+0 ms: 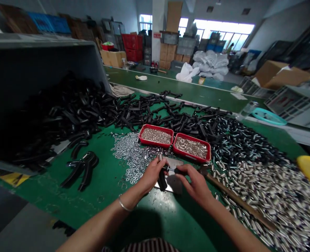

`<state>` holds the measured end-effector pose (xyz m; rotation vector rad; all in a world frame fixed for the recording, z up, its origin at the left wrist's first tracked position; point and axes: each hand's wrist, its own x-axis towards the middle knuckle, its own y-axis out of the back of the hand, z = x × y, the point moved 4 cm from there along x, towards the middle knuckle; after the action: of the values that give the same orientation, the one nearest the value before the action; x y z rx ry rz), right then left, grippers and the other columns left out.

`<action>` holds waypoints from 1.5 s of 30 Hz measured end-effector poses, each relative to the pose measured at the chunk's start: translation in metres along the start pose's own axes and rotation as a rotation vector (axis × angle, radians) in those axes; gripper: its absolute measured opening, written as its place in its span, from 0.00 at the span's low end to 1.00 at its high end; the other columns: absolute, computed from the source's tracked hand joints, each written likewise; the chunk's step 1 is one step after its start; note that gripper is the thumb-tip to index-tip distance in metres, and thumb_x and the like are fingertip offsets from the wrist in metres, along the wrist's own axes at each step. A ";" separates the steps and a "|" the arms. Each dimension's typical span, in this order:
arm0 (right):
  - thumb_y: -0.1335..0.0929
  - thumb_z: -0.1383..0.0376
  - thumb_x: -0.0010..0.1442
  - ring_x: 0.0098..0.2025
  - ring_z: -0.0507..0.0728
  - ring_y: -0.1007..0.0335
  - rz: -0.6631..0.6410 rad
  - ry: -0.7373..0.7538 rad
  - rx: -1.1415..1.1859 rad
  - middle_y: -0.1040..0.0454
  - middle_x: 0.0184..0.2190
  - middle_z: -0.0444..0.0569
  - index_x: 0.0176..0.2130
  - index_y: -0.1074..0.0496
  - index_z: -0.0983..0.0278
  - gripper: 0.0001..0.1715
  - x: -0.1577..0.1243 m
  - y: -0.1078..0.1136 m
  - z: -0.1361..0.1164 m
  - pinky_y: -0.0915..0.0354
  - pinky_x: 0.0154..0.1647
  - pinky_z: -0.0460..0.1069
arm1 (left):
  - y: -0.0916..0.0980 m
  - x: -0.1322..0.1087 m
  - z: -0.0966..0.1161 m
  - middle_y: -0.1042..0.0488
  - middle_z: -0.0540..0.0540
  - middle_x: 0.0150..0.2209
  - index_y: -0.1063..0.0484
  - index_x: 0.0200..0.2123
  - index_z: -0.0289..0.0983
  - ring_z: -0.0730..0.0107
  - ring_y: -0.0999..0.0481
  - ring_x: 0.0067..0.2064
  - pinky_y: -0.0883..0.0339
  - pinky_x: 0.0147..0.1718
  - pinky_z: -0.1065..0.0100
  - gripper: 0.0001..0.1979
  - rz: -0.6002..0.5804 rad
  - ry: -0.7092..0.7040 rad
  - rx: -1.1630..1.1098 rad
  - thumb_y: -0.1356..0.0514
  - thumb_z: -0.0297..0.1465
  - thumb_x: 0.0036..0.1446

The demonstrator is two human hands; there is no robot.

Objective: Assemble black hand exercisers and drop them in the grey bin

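My left hand (153, 172), with a bangle at its wrist, is closed around a black handle part (162, 180) with a coiled metal piece, apparently a spring (160, 157), standing at its top. My right hand (195, 182) pinches a black-headed bolt (176, 170), its thin metal shaft pointing left at the handle part. Whether the shaft's tip is inside the part I cannot tell. Both hands are over a flat metal plate (176, 186) on the green table (144, 213). A hammer with a wooden handle (239, 199) lies right of my right hand.
Two red trays (188, 156) of small metal pieces stand beyond the hands. Loose washers (134, 159) spread at left, metal cylinders (281, 196) and black-headed bolts at right. Black handles spill from a grey crate (99, 66). Two joined handles (85, 169) lie front left.
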<state>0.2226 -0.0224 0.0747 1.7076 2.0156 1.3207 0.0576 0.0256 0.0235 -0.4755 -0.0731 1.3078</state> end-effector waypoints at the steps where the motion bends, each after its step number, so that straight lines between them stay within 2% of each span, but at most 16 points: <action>1: 0.34 0.64 0.68 0.45 0.60 0.26 0.003 0.018 -0.013 0.24 0.42 0.52 0.48 0.33 0.61 0.09 -0.002 -0.004 0.000 0.29 0.47 0.55 | -0.001 -0.001 0.000 0.28 0.50 0.33 0.30 0.37 0.36 0.75 0.29 0.29 0.33 0.31 0.72 0.20 -0.008 0.009 0.030 0.38 0.49 0.57; 8: 0.35 0.64 0.68 0.46 0.59 0.26 0.134 0.043 -0.011 0.24 0.43 0.53 0.50 0.33 0.61 0.10 -0.004 -0.005 0.004 0.28 0.47 0.56 | -0.012 -0.002 0.010 0.28 0.49 0.34 0.31 0.40 0.36 0.72 0.27 0.31 0.32 0.33 0.70 0.20 -0.060 -0.005 0.094 0.40 0.49 0.59; 12: 0.35 0.63 0.68 0.49 0.61 0.27 0.058 0.167 0.033 0.24 0.45 0.55 0.49 0.31 0.61 0.11 0.007 -0.005 -0.001 0.31 0.52 0.60 | -0.013 -0.004 0.022 0.28 0.49 0.34 0.33 0.38 0.37 0.70 0.26 0.33 0.32 0.34 0.69 0.18 -0.059 -0.054 0.236 0.42 0.47 0.61; 14: 0.34 0.60 0.67 0.44 0.61 0.26 0.042 0.020 0.175 0.23 0.41 0.54 0.45 0.31 0.61 0.09 0.013 -0.009 0.001 0.30 0.49 0.59 | -0.012 -0.005 0.028 0.29 0.50 0.34 0.34 0.37 0.38 0.69 0.27 0.34 0.32 0.36 0.68 0.16 -0.012 -0.129 0.369 0.44 0.46 0.62; 18: 0.39 0.49 0.68 0.24 0.54 0.31 -0.094 -0.510 0.670 0.30 0.25 0.42 0.35 0.36 0.60 0.18 0.015 -0.035 0.011 0.31 0.27 0.50 | -0.007 0.000 0.033 0.32 0.51 0.30 0.37 0.33 0.39 0.68 0.30 0.34 0.36 0.37 0.67 0.12 0.097 -0.314 0.715 0.47 0.41 0.65; 22: 0.34 0.44 0.62 0.19 0.50 0.39 -0.187 -0.632 0.889 0.34 0.20 0.38 0.32 0.36 0.61 0.24 0.009 -0.051 0.007 0.39 0.20 0.45 | -0.002 0.003 0.033 0.30 0.48 0.33 0.36 0.35 0.39 0.65 0.30 0.37 0.36 0.41 0.64 0.11 0.029 -0.476 0.872 0.49 0.39 0.66; 25: 0.48 0.36 0.65 0.12 0.48 0.53 -0.462 -0.728 1.114 0.42 0.14 0.37 0.30 0.35 0.61 0.36 0.002 -0.062 0.001 0.48 0.13 0.45 | 0.000 0.001 0.032 0.28 0.47 0.36 0.34 0.38 0.39 0.66 0.29 0.39 0.36 0.43 0.65 0.11 -0.141 -0.527 0.915 0.48 0.40 0.66; 27: 0.54 0.35 0.64 0.12 0.49 0.51 -0.533 -0.730 1.015 0.38 0.15 0.40 0.32 0.33 0.62 0.42 0.002 -0.061 0.001 0.48 0.13 0.46 | 0.005 0.002 0.031 0.29 0.49 0.34 0.34 0.36 0.39 0.67 0.29 0.37 0.37 0.42 0.65 0.12 -0.146 -0.503 0.926 0.48 0.40 0.66; 30: 0.43 0.36 0.63 0.29 0.56 0.29 -0.280 -0.511 0.442 0.24 0.32 0.53 0.42 0.29 0.64 0.37 0.012 -0.045 0.007 0.35 0.26 0.49 | 0.016 0.007 0.028 0.32 0.52 0.28 0.37 0.32 0.39 0.68 0.31 0.32 0.38 0.35 0.67 0.14 -0.022 -0.373 0.859 0.48 0.42 0.66; 32: 0.36 0.39 0.60 0.43 0.62 0.28 -0.130 -0.375 0.175 0.24 0.41 0.58 0.43 0.29 0.64 0.32 0.017 -0.037 0.004 0.32 0.37 0.52 | 0.019 0.009 0.025 0.32 0.52 0.27 0.37 0.32 0.39 0.68 0.31 0.31 0.38 0.34 0.67 0.14 0.010 -0.302 0.808 0.49 0.42 0.66; 33: 0.36 0.39 0.61 0.44 0.63 0.28 -0.128 -0.365 0.154 0.24 0.41 0.59 0.41 0.29 0.64 0.32 0.017 -0.038 0.004 0.32 0.38 0.53 | 0.018 0.008 0.025 0.31 0.52 0.28 0.36 0.33 0.39 0.68 0.30 0.32 0.37 0.35 0.66 0.14 0.001 -0.296 0.797 0.49 0.42 0.66; 35: 0.45 0.39 0.66 0.34 0.60 0.27 -0.255 -0.424 0.268 0.24 0.32 0.57 0.36 0.28 0.64 0.35 0.014 -0.047 0.005 0.33 0.31 0.51 | 0.015 0.005 0.025 0.29 0.49 0.33 0.34 0.35 0.39 0.66 0.29 0.37 0.36 0.41 0.64 0.13 -0.040 -0.352 0.809 0.50 0.41 0.67; 38: 0.56 0.40 0.68 0.18 0.54 0.35 -0.468 -0.533 0.517 0.26 0.22 0.50 0.34 0.29 0.64 0.44 0.006 -0.062 0.005 0.40 0.18 0.48 | 0.012 -0.001 0.023 0.28 0.44 0.42 0.33 0.40 0.38 0.62 0.30 0.46 0.37 0.50 0.61 0.13 -0.074 -0.467 0.851 0.49 0.41 0.66; 42: 0.35 0.40 0.60 0.23 0.51 0.34 -0.182 -0.476 0.464 0.25 0.29 0.48 0.36 0.31 0.63 0.29 0.007 -0.052 0.008 0.41 0.21 0.44 | 0.016 -0.001 0.015 0.29 0.44 0.37 0.35 0.38 0.39 0.62 0.29 0.42 0.35 0.48 0.59 0.13 0.045 -0.364 0.856 0.51 0.41 0.67; 43: 0.34 0.40 0.60 0.22 0.50 0.36 -0.170 -0.474 0.492 0.26 0.28 0.47 0.35 0.31 0.63 0.28 0.006 -0.052 0.008 0.42 0.20 0.44 | 0.015 -0.002 0.015 0.29 0.44 0.37 0.35 0.38 0.39 0.61 0.29 0.42 0.35 0.48 0.59 0.13 0.062 -0.362 0.862 0.52 0.41 0.68; 45: 0.44 0.39 0.65 0.15 0.49 0.43 -0.337 -0.546 0.701 0.29 0.21 0.44 0.33 0.31 0.64 0.34 0.002 -0.060 0.007 0.45 0.16 0.45 | 0.010 -0.003 0.019 0.29 0.43 0.41 0.35 0.40 0.39 0.61 0.29 0.46 0.36 0.51 0.59 0.12 0.018 -0.437 0.893 0.52 0.40 0.68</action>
<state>0.1845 -0.0133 0.0288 1.5901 2.3773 0.0001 0.0415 0.0300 0.0371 0.5710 0.1515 1.3000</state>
